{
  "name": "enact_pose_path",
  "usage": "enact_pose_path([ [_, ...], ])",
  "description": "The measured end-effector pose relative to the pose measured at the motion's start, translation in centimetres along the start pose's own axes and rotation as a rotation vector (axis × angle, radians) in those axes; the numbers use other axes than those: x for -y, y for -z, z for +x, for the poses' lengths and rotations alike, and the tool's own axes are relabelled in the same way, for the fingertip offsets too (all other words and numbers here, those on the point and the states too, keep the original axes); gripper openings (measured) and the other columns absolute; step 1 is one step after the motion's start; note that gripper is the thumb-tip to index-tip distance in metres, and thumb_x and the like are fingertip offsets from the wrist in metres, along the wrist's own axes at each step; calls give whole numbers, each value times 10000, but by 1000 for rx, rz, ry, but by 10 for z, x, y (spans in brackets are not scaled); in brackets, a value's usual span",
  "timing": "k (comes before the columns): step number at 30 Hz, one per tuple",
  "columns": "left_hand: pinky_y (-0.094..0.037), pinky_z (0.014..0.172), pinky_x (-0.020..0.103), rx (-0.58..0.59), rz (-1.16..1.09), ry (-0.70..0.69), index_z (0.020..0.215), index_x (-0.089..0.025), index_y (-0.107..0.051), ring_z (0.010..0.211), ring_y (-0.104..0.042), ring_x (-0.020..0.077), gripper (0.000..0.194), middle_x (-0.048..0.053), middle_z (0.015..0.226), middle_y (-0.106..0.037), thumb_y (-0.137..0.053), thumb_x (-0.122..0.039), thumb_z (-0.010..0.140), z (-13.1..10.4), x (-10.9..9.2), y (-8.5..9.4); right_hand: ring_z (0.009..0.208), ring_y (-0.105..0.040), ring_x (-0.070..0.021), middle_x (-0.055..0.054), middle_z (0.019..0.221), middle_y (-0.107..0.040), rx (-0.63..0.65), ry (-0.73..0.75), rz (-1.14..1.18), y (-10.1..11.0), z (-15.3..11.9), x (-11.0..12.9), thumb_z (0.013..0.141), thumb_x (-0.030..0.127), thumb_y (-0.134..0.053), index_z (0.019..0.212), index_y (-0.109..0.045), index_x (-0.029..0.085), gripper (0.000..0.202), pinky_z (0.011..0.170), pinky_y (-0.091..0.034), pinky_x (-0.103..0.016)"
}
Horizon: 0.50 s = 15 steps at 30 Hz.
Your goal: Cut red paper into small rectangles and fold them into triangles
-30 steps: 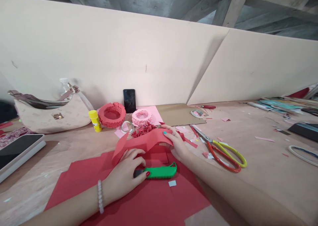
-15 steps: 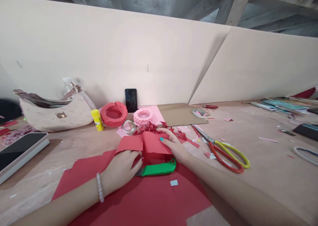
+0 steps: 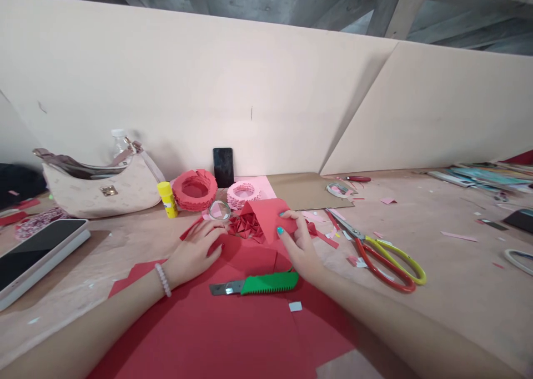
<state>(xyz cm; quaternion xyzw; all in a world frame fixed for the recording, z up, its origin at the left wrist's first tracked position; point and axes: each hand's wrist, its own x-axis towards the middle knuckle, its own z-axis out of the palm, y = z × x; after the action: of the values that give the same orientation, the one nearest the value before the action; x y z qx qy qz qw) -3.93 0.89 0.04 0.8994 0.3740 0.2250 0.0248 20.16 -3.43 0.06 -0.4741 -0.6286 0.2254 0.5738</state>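
My right hand [image 3: 300, 245] is closed on a curled piece of red paper [image 3: 270, 218], thumb in front and fingers behind. My left hand [image 3: 195, 254] rests with spread fingers on red paper, left of a heap of small folded red pieces [image 3: 246, 227]. Between my forearms, a green-handled cutter [image 3: 270, 283] lies with its blade out on large red sheets [image 3: 216, 329]. A small pale scrap [image 3: 295, 307] sits just below the handle.
Behind are a glue stick [image 3: 167, 200], a red paper ring [image 3: 195, 190], a pink ring [image 3: 242, 194], a tape roll [image 3: 219, 210] and an upright phone [image 3: 224, 167]. Scissors [image 3: 391, 262] lie right. A handbag [image 3: 100, 193] and another phone [image 3: 39, 254] stand left.
My left hand has let go of the red paper and moved up and left onto the sheets. My right hand has lifted and curled the paper, uncovering the cutter blade and folded pieces.
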Motion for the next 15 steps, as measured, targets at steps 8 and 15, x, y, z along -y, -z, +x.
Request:
enact_pose_path([
  [8, -401, 879, 387, 7, -32, 179, 985, -169, -519, 1008, -479, 229, 242, 82, 1065, -502, -443, -294, 791, 2, 19, -13, 896, -503, -200, -69, 1119, -455, 188, 7, -168, 1, -8, 11, 774, 229, -470, 1100, -365, 240, 343, 758, -417, -324],
  [15, -295, 1000, 417, -15, 32, 169, 1184, -109, -420, 1212, -325, 242, 383, 139, 1297, -358, -298, -213, 837, 6, 42, -23, 738, -519, -150, -41, 1014, -504, 330, -11, -216, -2, -9, 10, 770, 168, -430, 1106, -358, 225, 349, 637, -431, -276],
])
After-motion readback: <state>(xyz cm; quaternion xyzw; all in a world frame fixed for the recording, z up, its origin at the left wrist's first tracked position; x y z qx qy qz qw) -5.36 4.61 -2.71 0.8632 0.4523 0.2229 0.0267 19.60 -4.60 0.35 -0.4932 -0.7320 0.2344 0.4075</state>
